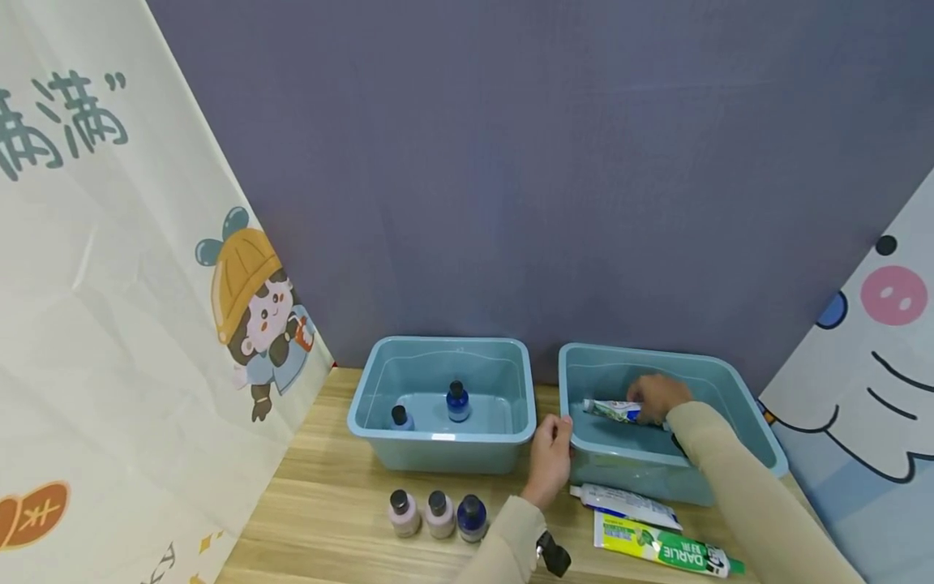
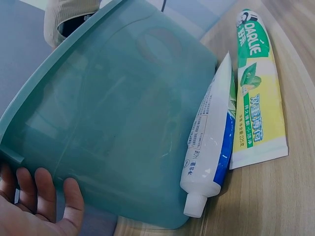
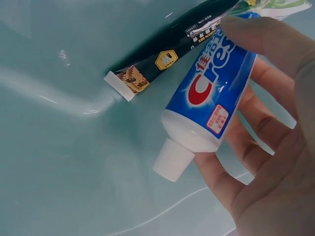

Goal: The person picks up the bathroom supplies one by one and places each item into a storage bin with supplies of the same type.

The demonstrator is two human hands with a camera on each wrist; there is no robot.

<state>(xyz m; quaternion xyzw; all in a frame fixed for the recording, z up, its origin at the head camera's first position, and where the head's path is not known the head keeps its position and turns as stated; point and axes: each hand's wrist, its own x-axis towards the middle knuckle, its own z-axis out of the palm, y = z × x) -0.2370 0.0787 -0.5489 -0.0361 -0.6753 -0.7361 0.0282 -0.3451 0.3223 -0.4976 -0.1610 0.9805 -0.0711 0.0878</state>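
Your right hand (image 1: 657, 397) holds a Crest toothpaste tube (image 3: 206, 93) inside the right bin (image 1: 759, 438), while your left hand (image 1: 549, 461) grips its near-left rim. Next, you likely just loosen your fingers and drop the tube beside the black tube (image 3: 162, 56).

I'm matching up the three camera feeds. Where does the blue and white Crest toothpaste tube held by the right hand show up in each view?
Head: the blue and white Crest toothpaste tube is small, right of centre, inside the right teal plastic bin, under the right hand.
Left wrist: not in it.
Right wrist: centre, cap towards lower left, between thumb and fingers.
Shared landmark: the right teal bin.
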